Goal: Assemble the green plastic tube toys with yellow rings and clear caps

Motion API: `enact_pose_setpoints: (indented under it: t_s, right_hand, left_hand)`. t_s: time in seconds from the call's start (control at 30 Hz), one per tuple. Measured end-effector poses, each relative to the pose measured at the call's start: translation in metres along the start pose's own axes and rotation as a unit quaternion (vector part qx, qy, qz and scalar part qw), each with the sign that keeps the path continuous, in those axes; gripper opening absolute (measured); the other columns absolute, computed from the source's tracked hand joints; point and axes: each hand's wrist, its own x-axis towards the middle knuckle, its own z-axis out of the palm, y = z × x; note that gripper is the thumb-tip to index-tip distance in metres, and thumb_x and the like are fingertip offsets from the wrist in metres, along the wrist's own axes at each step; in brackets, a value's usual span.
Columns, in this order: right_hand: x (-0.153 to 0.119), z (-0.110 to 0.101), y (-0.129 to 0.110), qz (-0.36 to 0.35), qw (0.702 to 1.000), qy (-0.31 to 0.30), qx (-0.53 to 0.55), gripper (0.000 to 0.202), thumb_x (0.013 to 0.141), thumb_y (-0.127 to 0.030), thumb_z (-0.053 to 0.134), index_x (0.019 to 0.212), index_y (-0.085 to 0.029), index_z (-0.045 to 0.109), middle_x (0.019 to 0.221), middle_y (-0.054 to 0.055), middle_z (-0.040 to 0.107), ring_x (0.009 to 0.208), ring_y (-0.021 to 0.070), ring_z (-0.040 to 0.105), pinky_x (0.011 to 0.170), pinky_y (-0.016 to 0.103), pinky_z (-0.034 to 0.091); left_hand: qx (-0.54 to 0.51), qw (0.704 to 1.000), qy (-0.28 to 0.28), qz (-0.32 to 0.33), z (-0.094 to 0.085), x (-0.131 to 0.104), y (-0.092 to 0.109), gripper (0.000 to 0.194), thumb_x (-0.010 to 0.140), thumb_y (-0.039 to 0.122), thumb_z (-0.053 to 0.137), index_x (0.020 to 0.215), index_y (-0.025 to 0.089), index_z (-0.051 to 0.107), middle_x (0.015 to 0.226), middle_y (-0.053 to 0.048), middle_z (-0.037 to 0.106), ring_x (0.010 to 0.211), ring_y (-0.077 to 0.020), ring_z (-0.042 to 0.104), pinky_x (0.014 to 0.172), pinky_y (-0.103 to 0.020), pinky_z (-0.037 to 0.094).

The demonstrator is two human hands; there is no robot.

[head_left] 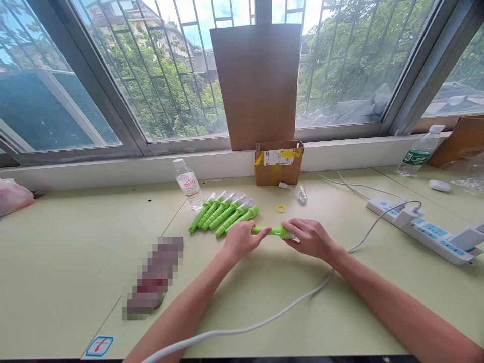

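My left hand [242, 238] is closed round the left part of a green tube [273, 232], which lies level above the table. The fingers of my right hand [307, 236] pinch the tube's clear right end. Just behind my left hand, several green tubes [223, 214] lie side by side at a slant, most with clear tips pointing away. A yellow ring [280, 208] rests on the table behind the held tube. Farther back are a clear plastic piece [301, 194] and a small white piece [285, 186].
A water bottle [190, 185] stands behind the tubes, near a cardboard box [279, 169]. On the right are a power strip [427, 229] and another bottle [418, 154]. A white cable [280, 310] crosses the table under my right forearm. A blurred object [154, 277] lies left.
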Motion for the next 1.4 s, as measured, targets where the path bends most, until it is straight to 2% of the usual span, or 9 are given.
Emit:
enact_pose_setpoints:
  t_s: [0.1, 0.23, 0.57, 0.7, 0.83, 0.97, 1.03, 1.17, 1.4]
  right_hand:
    - [-0.001, 0.001, -0.001, 0.011, 1.0, -0.006, 0.009, 0.015, 0.089, -0.026, 0.05, 0.098, -0.018, 0.058, 0.079, 0.003, 0.065, 0.062, 0.0118, 0.058, 0.053, 0.025, 0.034]
    - [-0.001, 0.002, -0.002, 0.043, 0.999, -0.011, 0.03, 0.018, 0.088, -0.028, 0.05, 0.1, -0.018, 0.058, 0.077, 0.003, 0.065, 0.059, 0.0115, 0.057, 0.051, 0.025, 0.033]
    - [-0.002, 0.002, -0.004, 0.103, 0.989, -0.055, 0.092, 0.014, 0.083, -0.028, 0.053, 0.092, -0.019, 0.056, 0.072, 0.0, 0.063, 0.057, 0.0112, 0.053, 0.052, 0.023, 0.029]
    - [-0.002, 0.003, -0.002, 0.055, 0.997, -0.053, 0.034, 0.016, 0.081, -0.019, 0.051, 0.096, -0.019, 0.057, 0.076, 0.001, 0.063, 0.059, 0.0115, 0.053, 0.052, 0.024, 0.026]
    - [0.001, 0.002, -0.002, -0.002, 0.999, -0.037, -0.03, 0.015, 0.082, -0.016, 0.051, 0.095, -0.018, 0.057, 0.078, 0.002, 0.062, 0.063, 0.0127, 0.051, 0.054, 0.027, 0.025]
    - [0.002, 0.001, -0.002, -0.026, 0.997, -0.028, -0.06, 0.012, 0.085, -0.016, 0.051, 0.094, -0.019, 0.057, 0.077, 0.001, 0.061, 0.065, 0.0131, 0.05, 0.055, 0.028, 0.024]
    - [0.002, 0.0, -0.002, -0.03, 0.997, -0.019, -0.067, 0.011, 0.086, -0.016, 0.05, 0.093, -0.019, 0.057, 0.077, 0.001, 0.061, 0.065, 0.0129, 0.05, 0.056, 0.028, 0.024]
    - [0.002, 0.0, -0.004, -0.038, 0.996, -0.014, -0.077, 0.01, 0.086, -0.014, 0.05, 0.09, -0.02, 0.057, 0.075, 0.0, 0.061, 0.062, 0.0121, 0.048, 0.056, 0.028, 0.023]
    - [-0.001, 0.003, -0.004, 0.007, 0.998, -0.055, -0.018, 0.01, 0.073, -0.013, 0.052, 0.079, -0.019, 0.057, 0.067, -0.002, 0.06, 0.055, 0.0107, 0.047, 0.052, 0.026, 0.022]
  left_hand:
    - [-0.064, 0.998, -0.023, -0.018, -0.001, 0.002, -0.001, 0.051, 0.077, 0.067, 0.048, 0.061, 0.019, 0.049, 0.055, 0.001, 0.051, 0.05, -0.0134, 0.047, 0.046, -0.025, 0.029]
    - [-0.114, 0.993, 0.006, 0.003, -0.001, 0.004, -0.002, 0.048, 0.073, 0.066, 0.056, 0.07, 0.018, 0.054, 0.064, 0.0, 0.055, 0.055, -0.0123, 0.048, 0.05, -0.025, 0.035]
    - [-0.097, 0.988, 0.071, 0.095, -0.002, 0.002, -0.003, 0.044, 0.074, 0.061, 0.059, 0.079, 0.017, 0.058, 0.074, -0.001, 0.057, 0.053, -0.0089, 0.045, 0.053, -0.023, 0.037]
    - [-0.075, 0.995, 0.007, 0.061, -0.005, 0.001, -0.002, 0.05, 0.073, 0.065, 0.056, 0.062, 0.017, 0.052, 0.055, 0.002, 0.047, 0.05, -0.0086, 0.038, 0.05, -0.023, 0.028]
    - [-0.163, 0.978, -0.127, -0.015, -0.011, 0.002, -0.001, 0.058, 0.077, 0.067, 0.047, 0.05, 0.016, 0.043, 0.046, 0.004, 0.037, 0.046, -0.0078, 0.035, 0.047, -0.023, 0.024]
    - [-0.293, 0.892, -0.325, -0.114, -0.022, 0.005, -0.003, 0.055, 0.073, 0.07, 0.049, 0.065, 0.017, 0.055, 0.048, 0.003, 0.046, 0.042, -0.0092, 0.042, 0.043, -0.022, 0.03]
    - [-0.334, 0.854, -0.378, -0.129, -0.027, 0.006, -0.003, 0.055, 0.07, 0.07, 0.052, 0.073, 0.016, 0.059, 0.051, 0.003, 0.049, 0.042, -0.0088, 0.043, 0.042, -0.022, 0.032]
    - [-0.353, 0.836, -0.403, -0.117, -0.031, 0.006, -0.002, 0.052, 0.072, 0.067, 0.054, 0.079, 0.015, 0.062, 0.052, 0.003, 0.049, 0.043, -0.0077, 0.041, 0.042, -0.02, 0.031]
    - [-0.31, 0.897, -0.312, -0.045, -0.021, 0.002, 0.001, 0.043, 0.078, 0.057, 0.052, 0.068, 0.016, 0.057, 0.056, 0.003, 0.049, 0.049, -0.0083, 0.039, 0.045, -0.021, 0.028]
